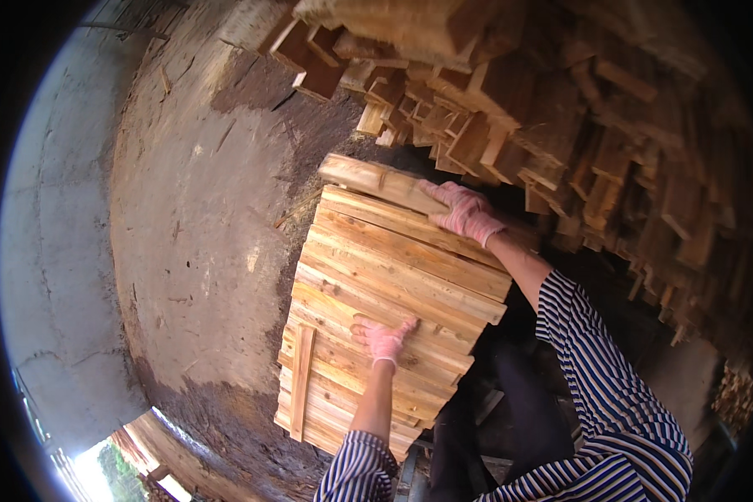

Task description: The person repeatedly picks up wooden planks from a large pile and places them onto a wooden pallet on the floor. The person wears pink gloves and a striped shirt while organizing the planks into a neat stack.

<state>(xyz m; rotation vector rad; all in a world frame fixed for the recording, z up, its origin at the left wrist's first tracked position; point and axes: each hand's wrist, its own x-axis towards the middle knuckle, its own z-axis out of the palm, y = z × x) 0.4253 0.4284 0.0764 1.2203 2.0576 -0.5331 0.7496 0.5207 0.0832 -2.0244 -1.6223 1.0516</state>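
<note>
A row of pale wooden boards [393, 259] lies side by side in front of me, forming a broad slab. My left hand [383, 337], in a pink glove, rests on these boards with its fingers spread. At the far side of the row, my right hand [463, 212], also gloved in pink, grips a thicker board [376, 180] near its right part. This board is slightly blurred and lies along the row's far edge. Some fingers of the right hand are hidden behind it. One short narrow strip of wood [302, 381] lies crosswise on the near left boards.
A large stack of cut timber [552, 125] rises at the far right, its ends jutting toward the boards. Stained bare ground [209, 226] stretches to the left, up to a grey concrete surface [67, 217]. My dark-trousered legs [523, 410] are close to the boards' near right side.
</note>
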